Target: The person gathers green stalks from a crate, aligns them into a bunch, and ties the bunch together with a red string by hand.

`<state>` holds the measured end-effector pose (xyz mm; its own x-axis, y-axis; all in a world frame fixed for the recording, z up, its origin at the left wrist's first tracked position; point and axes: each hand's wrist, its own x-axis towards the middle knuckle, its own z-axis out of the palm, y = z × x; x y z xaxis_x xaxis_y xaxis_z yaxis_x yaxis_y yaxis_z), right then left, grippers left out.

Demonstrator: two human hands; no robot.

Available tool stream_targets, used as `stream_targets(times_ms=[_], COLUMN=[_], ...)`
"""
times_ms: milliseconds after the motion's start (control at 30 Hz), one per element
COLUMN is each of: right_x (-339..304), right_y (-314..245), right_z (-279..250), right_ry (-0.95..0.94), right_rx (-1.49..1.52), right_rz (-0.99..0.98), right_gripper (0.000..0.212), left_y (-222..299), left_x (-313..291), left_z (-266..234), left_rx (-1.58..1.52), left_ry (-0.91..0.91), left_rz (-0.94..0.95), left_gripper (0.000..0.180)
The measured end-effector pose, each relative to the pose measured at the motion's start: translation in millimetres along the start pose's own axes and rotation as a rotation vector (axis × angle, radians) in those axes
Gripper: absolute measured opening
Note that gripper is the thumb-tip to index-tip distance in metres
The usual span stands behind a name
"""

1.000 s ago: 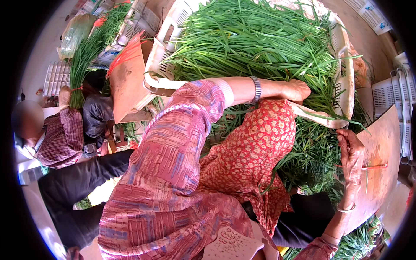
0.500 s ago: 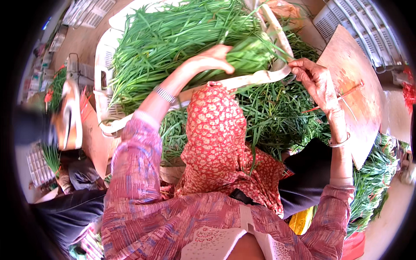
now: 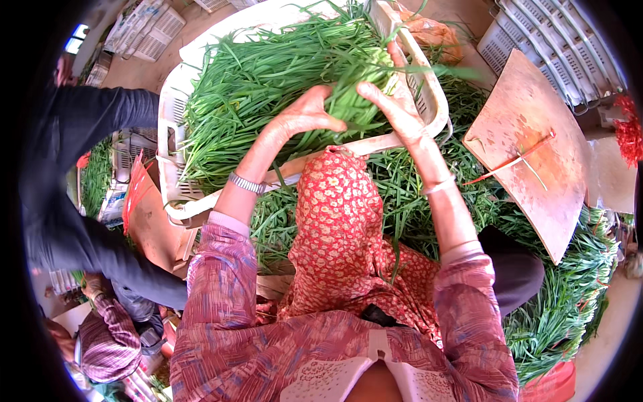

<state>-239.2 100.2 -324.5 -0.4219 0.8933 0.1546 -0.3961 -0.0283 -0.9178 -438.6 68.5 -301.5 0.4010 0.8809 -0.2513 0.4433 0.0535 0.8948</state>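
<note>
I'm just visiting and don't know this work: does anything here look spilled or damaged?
Loose greens lie heaped outside the white crate, beyond its near edge, so they could look spilled. The brown board at right has darker blotches, so it looks stained. Nothing looks plainly broken.

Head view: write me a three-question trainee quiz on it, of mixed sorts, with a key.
1. On which of the person's sides is the wider wrist band? A) left; B) right.
2. True or false: the left hand and right hand are both at the greens in the crate.
3. Fill in: the flowered cloth is mainly ____ in colour.

Key: 1. A; 2. true; 3. red.
</note>
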Motion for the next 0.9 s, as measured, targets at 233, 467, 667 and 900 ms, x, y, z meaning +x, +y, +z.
stream_targets(times_ms=[233,467,667,900], right_x=[14.5,19.1,-4.2,-91.9], right_y=[12.5,-32.8,-188.6,-348.9], right_z=[-2.6,-14.2,-97.9,-111.0], right_ry=[0.143,0.465,0.367,0.517], right_rx=[0.159,-0.069,-0.094,-0.348], right_rz=[-0.077,-0.330,-0.555,-0.609], right_gripper=[0.062,0.038,0.064,0.045], left_y=[-13.7,-53.2,-135.1,-52.5], left_x=[5.2,-21.7,-37.6,-39.5], left_z=[2.4,-18.1,-35.4,-56.1], left_rx=[0.226,-0.010,0.694,0.650], left_ry=[-0.089,0.024,-0.013,-0.131], left_rz=[0.039,0.226,0.091,0.041], left_gripper=[0.097,0.108,0.085,0.085])
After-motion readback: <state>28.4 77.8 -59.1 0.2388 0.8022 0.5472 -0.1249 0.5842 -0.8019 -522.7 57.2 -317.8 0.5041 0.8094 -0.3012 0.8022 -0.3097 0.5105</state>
